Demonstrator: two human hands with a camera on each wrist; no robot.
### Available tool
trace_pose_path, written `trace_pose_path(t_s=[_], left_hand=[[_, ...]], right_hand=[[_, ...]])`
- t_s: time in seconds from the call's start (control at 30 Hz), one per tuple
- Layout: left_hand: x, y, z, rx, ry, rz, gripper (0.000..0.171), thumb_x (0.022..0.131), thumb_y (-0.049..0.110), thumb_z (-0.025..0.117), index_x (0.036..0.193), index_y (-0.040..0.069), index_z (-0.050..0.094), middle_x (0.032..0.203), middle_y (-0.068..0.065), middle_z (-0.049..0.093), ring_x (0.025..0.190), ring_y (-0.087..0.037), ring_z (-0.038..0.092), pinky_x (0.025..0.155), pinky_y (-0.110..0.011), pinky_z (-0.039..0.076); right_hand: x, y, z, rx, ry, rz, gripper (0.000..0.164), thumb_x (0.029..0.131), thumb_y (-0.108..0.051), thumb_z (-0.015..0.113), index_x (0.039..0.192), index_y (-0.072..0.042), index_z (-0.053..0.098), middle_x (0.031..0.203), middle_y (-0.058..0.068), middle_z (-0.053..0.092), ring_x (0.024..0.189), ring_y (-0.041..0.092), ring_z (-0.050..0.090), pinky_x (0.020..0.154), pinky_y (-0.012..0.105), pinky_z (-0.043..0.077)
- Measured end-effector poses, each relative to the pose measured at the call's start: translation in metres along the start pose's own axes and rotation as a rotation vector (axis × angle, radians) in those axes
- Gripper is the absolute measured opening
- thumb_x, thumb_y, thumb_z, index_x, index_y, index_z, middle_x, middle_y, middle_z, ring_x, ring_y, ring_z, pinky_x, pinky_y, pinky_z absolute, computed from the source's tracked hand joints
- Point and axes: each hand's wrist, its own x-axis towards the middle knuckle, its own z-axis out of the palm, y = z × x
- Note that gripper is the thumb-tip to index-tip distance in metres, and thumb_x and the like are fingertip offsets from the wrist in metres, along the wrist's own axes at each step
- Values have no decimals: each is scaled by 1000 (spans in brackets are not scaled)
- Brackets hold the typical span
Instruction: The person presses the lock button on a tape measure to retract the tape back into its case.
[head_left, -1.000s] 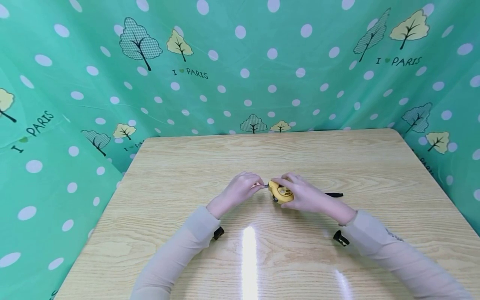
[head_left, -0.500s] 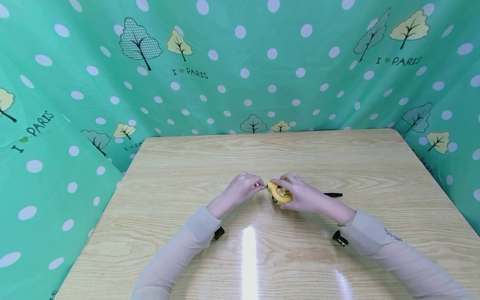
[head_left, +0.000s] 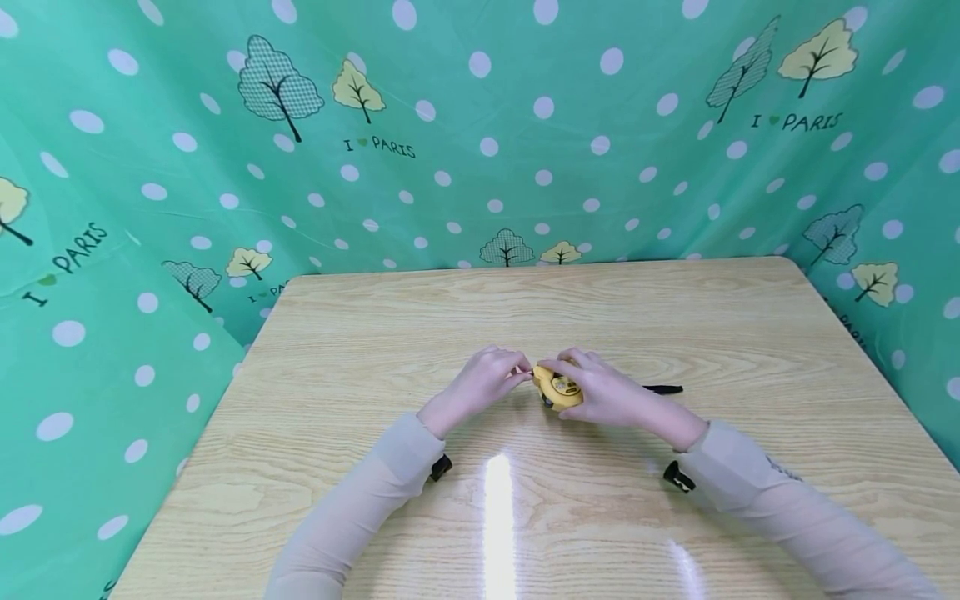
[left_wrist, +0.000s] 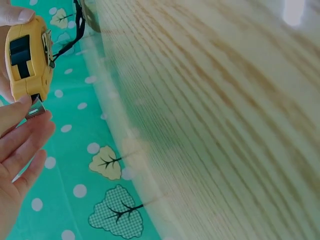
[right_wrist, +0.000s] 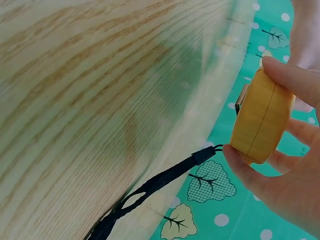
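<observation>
A yellow tape measure (head_left: 557, 389) is held by my right hand (head_left: 609, 392), its fingers and thumb around the case. In the right wrist view the tape measure (right_wrist: 264, 117) shows its rounded back. A black wrist strap (right_wrist: 165, 175) trails from it onto the table. My left hand (head_left: 483, 379) pinches the metal end hook (left_wrist: 35, 109) at the mouth of the case, between thumb and fingers, as the left wrist view shows. Hardly any blade shows between the hook and the case. A dark slider (left_wrist: 21, 56) sits on the case's edge.
The wooden table (head_left: 360, 325) spreads under both arms, with a bright light reflection near its front. A green dotted cloth (head_left: 487, 108) hangs behind it and at both sides. Black wrist devices (head_left: 441, 467) sit under the sleeves.
The short stretch of blade between the left fingers and the case has shortened until the case meets the fingertips. The right hand and tape measure have shifted slightly left.
</observation>
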Motion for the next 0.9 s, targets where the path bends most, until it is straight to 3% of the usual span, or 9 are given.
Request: trace_pose_path(t_s=[0.13, 0.33, 0.67, 0.9], left_hand=[[-1, -1, 0, 14, 15, -4, 6, 80, 9, 65, 84, 5, 63, 79, -2, 67, 70, -10, 60, 68, -21, 46], [-6, -6, -2, -6, -6, -74, 9, 81, 11, 63, 88, 5, 63, 82, -2, 66, 75, -10, 60, 78, -25, 48], [-17, -16, -8, 7, 30, -84, 12, 83, 11, 61, 92, 3, 63, 87, -4, 66, 78, -13, 61, 75, -25, 49], [-24, -18, -11, 42, 17, -113, 16, 83, 12, 61, 96, 2, 63, 93, -6, 66, 82, -15, 61, 76, -26, 49]], right_hand=[[0, 0, 1, -15, -2, -3, 69, 70, -20, 75, 131, -13, 42, 119, 15, 44, 104, 32, 45, 81, 44, 46], [-3, 3, 1, -26, 0, 2, 70, 69, -18, 76, 130, -11, 43, 117, 16, 44, 103, 32, 45, 79, 46, 46], [-8, 13, 0, -12, -38, 80, 71, 72, -20, 74, 133, -12, 39, 124, 18, 40, 110, 36, 41, 84, 50, 43], [-12, 22, -1, -14, -26, 84, 72, 71, -19, 75, 133, -11, 39, 122, 16, 41, 106, 35, 44, 80, 47, 45]])
